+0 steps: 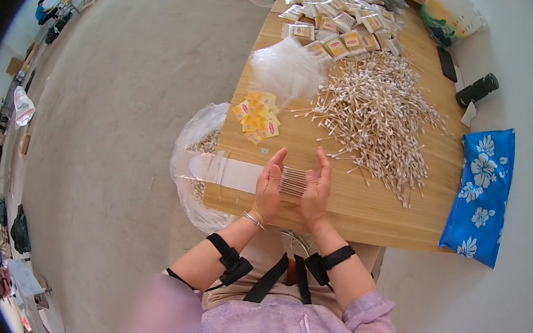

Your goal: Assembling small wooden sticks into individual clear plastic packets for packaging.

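Observation:
A row of cotton swabs (pixel 293 181) lies crosswise between my two hands, near the front edge of the wooden table. Against its left ends is my left hand (pixel 269 188), fingers stretched forward and palm turned inward. My right hand (pixel 317 192) faces it at the right ends, so the row is held between both palms. Just left of my left hand, a white flat strip (pixel 238 175) lies at the table's edge. Farther right, a large loose heap of cotton swabs (pixel 381 111) covers the tabletop. Yellow printed cards (pixel 258 118) lie beyond my left hand.
Clear plastic bags (pixel 287 68) and packed swab packets (pixel 341 31) lie farther back. A blue flowered pouch (pixel 480 195) stands at the right edge, near a dark bottle (pixel 477 90) and a phone (pixel 447 64). A plastic-lined bin (pixel 199 137) of swabs sits left of the table.

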### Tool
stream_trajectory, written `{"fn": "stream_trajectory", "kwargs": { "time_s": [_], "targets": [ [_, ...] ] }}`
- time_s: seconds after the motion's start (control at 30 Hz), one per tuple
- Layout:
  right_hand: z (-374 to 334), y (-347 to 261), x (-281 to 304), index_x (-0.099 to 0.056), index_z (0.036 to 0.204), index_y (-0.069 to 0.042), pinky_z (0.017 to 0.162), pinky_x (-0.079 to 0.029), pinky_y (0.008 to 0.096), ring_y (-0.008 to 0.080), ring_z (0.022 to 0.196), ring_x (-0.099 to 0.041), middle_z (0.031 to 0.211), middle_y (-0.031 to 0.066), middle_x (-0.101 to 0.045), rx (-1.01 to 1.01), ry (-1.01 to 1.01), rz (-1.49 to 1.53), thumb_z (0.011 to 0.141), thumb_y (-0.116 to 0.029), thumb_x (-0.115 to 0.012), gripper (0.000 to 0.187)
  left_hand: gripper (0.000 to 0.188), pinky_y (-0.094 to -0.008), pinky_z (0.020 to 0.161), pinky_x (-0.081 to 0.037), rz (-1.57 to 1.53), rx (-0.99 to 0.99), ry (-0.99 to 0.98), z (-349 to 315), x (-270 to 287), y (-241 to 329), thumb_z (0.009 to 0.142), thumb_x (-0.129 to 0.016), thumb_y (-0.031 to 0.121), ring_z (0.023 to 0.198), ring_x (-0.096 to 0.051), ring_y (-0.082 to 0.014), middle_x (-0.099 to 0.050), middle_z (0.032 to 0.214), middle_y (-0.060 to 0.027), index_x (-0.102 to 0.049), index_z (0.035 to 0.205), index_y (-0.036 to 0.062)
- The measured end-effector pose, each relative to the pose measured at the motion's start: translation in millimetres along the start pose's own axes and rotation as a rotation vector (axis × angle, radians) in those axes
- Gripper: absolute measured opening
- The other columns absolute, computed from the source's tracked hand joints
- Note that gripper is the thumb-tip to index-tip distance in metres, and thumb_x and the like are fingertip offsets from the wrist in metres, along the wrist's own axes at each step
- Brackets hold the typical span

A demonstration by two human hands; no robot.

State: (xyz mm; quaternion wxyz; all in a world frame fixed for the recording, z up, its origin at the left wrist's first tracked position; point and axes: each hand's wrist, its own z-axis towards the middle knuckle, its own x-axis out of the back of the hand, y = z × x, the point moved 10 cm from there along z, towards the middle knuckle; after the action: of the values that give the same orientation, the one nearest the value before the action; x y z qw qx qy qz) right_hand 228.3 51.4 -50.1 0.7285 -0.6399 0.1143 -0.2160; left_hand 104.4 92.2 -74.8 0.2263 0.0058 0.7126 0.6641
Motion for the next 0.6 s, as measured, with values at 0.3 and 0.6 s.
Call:
{"fn": "stream_trajectory", "kwargs": {
  "time_s": [0.3, 0.6],
  "targets": [
    [13.3, -28.7, 68.6, -0.058, 0.115, -0.006, 0.101, -0.034, 0.0416, 0.0289, 0.117, -0.044, 0.12, 0.0085, -0.054, 0.265, 0.168, -0.881, 0.083, -0.004, -0.056, 0.032, 0.068, -0.0417, 0.116, -0.016, 1.371, -0.438, -0.502, -24.5, -47.7, 27.8, 0.092, -0.051, 0.042, 0.141, -0.023, -0.0329, -0.029, 0.151, -0.0155, -0.032, 0.144, 0.0024],
    [58.6, -8.6, 59.6, -0.061, 0.088, -0.011, 0.087, -0.04, 0.0392, 0.0243, 0.099, -0.048, 0.095, 0.0025, -0.056, 0.303, -0.04, -1.189, 0.08, -0.016, -0.063, 0.009, 0.077, -0.045, 0.117, -0.013, 1.431, -0.39, -0.651, -32.0, -55.9, 18.6, 0.09, -0.049, 0.049, 0.142, -0.019, -0.033, -0.025, 0.151, -0.0177, -0.025, 0.146, 0.0029]
  ]
}}
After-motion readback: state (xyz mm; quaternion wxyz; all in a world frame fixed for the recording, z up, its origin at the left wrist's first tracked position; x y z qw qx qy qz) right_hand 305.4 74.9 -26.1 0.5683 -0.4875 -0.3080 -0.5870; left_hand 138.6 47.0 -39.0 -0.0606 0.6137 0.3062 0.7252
